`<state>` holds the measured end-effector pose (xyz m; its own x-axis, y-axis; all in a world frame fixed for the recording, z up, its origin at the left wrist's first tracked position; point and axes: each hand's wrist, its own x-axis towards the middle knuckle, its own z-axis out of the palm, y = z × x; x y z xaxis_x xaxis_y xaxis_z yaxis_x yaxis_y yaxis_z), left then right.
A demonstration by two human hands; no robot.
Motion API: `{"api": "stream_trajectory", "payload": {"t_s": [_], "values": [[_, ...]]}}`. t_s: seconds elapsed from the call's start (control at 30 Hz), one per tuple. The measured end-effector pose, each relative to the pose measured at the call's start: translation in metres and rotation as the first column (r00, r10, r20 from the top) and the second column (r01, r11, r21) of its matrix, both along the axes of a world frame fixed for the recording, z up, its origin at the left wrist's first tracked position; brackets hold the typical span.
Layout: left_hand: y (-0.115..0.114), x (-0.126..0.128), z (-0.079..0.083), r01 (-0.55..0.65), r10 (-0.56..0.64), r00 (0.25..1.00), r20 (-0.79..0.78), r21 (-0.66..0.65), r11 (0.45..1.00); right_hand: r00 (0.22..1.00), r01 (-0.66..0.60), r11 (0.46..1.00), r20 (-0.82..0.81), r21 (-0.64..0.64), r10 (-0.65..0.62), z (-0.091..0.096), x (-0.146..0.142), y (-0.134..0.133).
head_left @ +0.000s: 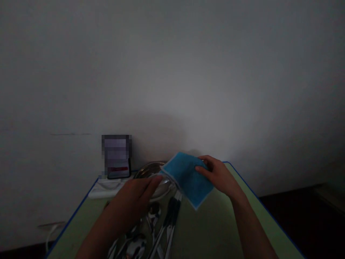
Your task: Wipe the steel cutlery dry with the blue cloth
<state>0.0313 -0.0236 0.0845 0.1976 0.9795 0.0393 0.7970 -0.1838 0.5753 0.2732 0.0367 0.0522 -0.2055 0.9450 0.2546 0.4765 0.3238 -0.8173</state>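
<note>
A square blue cloth (188,176) with pale edges hangs above the table, slanting down toward me. My right hand (215,174) is closed on its right side, with the thumb on top and the other fingers partly behind. At the cloth's left corner, my left hand (140,192) is closed, its fingertips pressed together. Whatever these fingertips grip is too dark and small to make out. Just behind and below my left hand is a shiny metal bowl (151,168), partly hidden by that hand and the cloth.
Large metal spoons (137,246) and dark-handled utensils (172,210) lie on the green table (207,230) near my left forearm. A phone-like device (118,172) stands upright at the back left, beside a white object (101,192). The wall (188,72) rises directly behind the table.
</note>
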Motion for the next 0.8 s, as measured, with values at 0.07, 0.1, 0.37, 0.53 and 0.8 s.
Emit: {"api": "stream_trajectory", "payload": {"t_s": [0.07, 0.1, 0.37, 0.53, 0.8], "values": [[0.0, 0.0, 0.002, -0.027, 0.027, 1.0, 0.006, -0.004, 1.0, 0.987, 0.158, 0.977, 0.017, 0.143, -0.162, 0.001, -0.003, 0.002], [-0.001, -0.001, 0.003, -0.032, 0.033, 0.999, 0.01, -0.009, 0.999, 0.963, 0.26, 0.938, 0.014, 0.23, -0.27, 0.002, -0.004, 0.002], [-0.003, 0.012, 0.004, -0.033, 0.032, 0.999, 0.021, 0.054, 0.998, 0.89, 0.303, 0.952, -0.371, 0.043, -0.267, -0.003, -0.032, -0.001], [-0.004, 0.028, 0.001, 0.007, -0.003, 0.999, -0.047, 0.088, 0.996, 0.557, -0.043, 0.968, -0.81, -0.249, -0.184, -0.008, -0.052, -0.003], [-0.004, 0.04, -0.011, 0.049, -0.049, 0.999, -0.016, 0.009, 0.999, 0.212, -0.212, 0.864, -0.884, -0.457, -0.416, 0.001, -0.052, -0.001]]}}
